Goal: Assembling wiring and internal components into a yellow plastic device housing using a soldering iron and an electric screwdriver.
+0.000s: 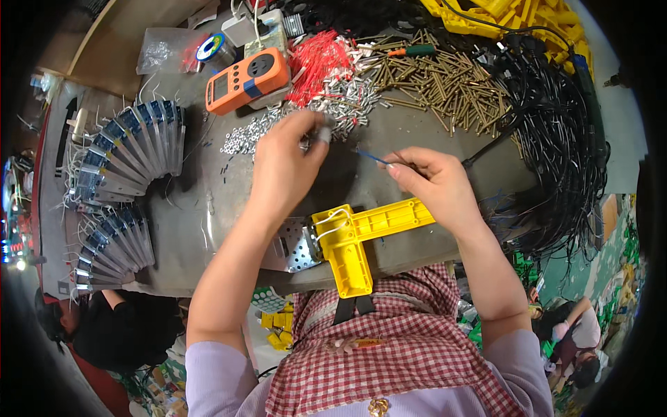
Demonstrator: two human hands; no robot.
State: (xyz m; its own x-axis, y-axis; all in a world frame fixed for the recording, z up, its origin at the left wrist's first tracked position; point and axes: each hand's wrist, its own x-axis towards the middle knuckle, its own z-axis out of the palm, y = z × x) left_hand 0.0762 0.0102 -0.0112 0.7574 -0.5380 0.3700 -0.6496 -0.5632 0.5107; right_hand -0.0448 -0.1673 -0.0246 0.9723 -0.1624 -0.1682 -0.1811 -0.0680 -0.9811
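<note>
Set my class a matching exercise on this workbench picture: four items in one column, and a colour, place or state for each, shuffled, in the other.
Column one
1. Right hand
2. Left hand
3. Ribbed plastic housing
4. Meter

Column two
A. Orange, with a round dark socket
B. Pinching a thin blue wire
C. Yellow, hollow side up
D. Bent and blurred at the tips, beside small silvery metal parts

Right pairs: 1-B, 2-D, 3-C, 4-A

Yellow casing (339,240), blue wire (373,157), orange meter (237,85), red-and-white checked apron (382,372), brass-coloured screws (455,89)
</note>
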